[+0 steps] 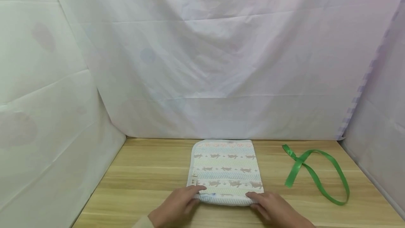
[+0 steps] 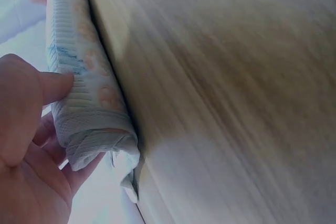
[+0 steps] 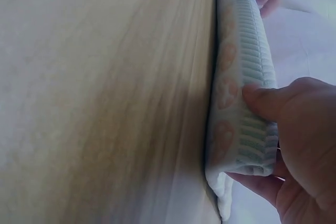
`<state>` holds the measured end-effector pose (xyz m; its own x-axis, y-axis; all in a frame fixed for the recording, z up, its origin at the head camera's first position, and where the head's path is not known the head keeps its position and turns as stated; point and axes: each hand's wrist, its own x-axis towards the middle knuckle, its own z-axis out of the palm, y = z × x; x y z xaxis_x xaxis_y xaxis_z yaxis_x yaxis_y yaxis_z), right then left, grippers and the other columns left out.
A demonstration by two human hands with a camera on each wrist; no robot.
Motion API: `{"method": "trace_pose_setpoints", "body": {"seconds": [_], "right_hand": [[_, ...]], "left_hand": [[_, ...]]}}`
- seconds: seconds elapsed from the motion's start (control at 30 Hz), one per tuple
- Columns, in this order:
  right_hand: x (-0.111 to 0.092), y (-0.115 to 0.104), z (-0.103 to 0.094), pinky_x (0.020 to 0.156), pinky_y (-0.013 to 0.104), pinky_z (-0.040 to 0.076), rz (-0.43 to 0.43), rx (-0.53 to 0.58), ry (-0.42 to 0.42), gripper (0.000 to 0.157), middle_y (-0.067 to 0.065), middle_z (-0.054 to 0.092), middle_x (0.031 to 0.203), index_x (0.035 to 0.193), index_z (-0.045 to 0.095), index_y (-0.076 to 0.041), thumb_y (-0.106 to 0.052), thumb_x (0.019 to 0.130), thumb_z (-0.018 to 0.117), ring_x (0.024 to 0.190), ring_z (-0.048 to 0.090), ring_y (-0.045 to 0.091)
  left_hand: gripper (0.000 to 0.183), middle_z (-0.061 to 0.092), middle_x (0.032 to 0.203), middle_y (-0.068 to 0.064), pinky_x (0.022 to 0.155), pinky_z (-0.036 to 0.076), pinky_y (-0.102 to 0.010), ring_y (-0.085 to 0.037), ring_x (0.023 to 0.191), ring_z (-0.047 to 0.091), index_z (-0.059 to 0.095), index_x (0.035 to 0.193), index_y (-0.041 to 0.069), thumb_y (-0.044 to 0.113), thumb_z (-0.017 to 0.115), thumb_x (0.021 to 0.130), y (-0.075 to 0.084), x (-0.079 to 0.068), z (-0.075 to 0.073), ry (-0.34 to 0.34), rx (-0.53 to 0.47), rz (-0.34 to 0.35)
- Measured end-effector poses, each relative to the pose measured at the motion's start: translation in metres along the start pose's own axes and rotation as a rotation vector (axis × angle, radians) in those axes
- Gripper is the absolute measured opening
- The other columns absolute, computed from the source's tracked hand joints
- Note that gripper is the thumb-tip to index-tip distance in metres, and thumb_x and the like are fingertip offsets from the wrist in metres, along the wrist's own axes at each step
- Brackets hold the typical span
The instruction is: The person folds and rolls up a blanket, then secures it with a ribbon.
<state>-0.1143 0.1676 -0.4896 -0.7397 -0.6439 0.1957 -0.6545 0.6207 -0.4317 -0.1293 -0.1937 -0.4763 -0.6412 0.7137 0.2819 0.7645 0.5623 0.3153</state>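
A pale cloth point(image 1: 226, 168) printed with brown animals and zigzag bands lies flat on the table, its near edge turned into a thick roll point(image 1: 224, 200). My left hand point(image 1: 178, 203) grips the left end of that roll, beside a small label point(image 1: 194, 179). At the opposite end my right hand point(image 1: 275, 207) holds it the same way. In the left wrist view, the left thumb presses the top of the roll point(image 2: 92, 82) and the fingers curl behind its layered end. The right wrist view has the right thumb on the roll point(image 3: 233, 87), fingers partly hidden beyond it.
A green ribbon point(image 1: 333, 164) lies in a crossed loop on the wooden table point(image 1: 142, 171), to the right of the cloth. White hanging sheets point(image 1: 205, 62) enclose the back and both sides; the cloth's far edge comes close to the back one.
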Motion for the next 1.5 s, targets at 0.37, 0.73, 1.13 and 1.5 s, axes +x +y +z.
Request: {"method": "trace_pose_setpoints", "body": {"seconds": [0.37, 0.73, 1.13, 1.5], "right_hand": [[-0.002, 0.012, 0.002, 0.061, 0.018, 0.049, -0.081, 0.250, 0.063, 0.023, -0.016, 0.067, 0.083, 0.121, 0.062, -0.014, -0.020, 0.099, 0.061, 0.066, 0.049, -0.012], [0.005, 0.022, 0.002, 0.083, 0.031, 0.056, 0.132, 0.301, 0.066, 0.024, -0.006, 0.070, 0.114, 0.116, 0.065, -0.023, -0.037, 0.101, 0.055, 0.109, 0.064, 0.011], [0.015, 0.031, 0.009, 0.068, 0.023, 0.046, 0.246, 0.338, 0.089, 0.023, -0.013, 0.065, 0.084, 0.114, 0.056, -0.018, -0.036, 0.099, 0.059, 0.072, 0.052, -0.002], [0.021, 0.032, 0.010, 0.066, 0.022, 0.040, 0.288, 0.378, 0.040, 0.024, -0.017, 0.047, 0.064, 0.109, 0.055, -0.019, -0.037, 0.095, 0.064, 0.060, 0.042, -0.002]], "left_hand": [[0.031, 0.069, 0.115, 0.000, 0.080, 0.053, -0.024, -0.002, 0.092, 0.061, 0.056, 0.132, 0.012, 0.017, 0.058, 0.101, -0.010, 0.005, -0.002, -0.049, -0.218, -0.082], [0.029, 0.068, 0.091, 0.009, 0.075, 0.050, -0.022, 0.001, 0.078, 0.056, 0.059, 0.126, 0.013, 0.026, 0.059, 0.100, -0.028, 0.014, 0.002, -0.048, -0.479, -0.242], [0.017, 0.072, 0.094, 0.003, 0.074, 0.048, -0.027, -0.005, 0.077, 0.059, 0.052, 0.112, 0.019, 0.027, 0.061, 0.099, -0.036, 0.026, 0.003, -0.122, -0.493, -0.395], [0.033, 0.055, 0.073, 0.007, 0.056, 0.041, -0.022, -0.006, 0.058, 0.043, 0.051, 0.122, 0.015, 0.027, 0.066, 0.096, -0.041, 0.032, -0.001, -0.210, -0.585, -0.479]]}}
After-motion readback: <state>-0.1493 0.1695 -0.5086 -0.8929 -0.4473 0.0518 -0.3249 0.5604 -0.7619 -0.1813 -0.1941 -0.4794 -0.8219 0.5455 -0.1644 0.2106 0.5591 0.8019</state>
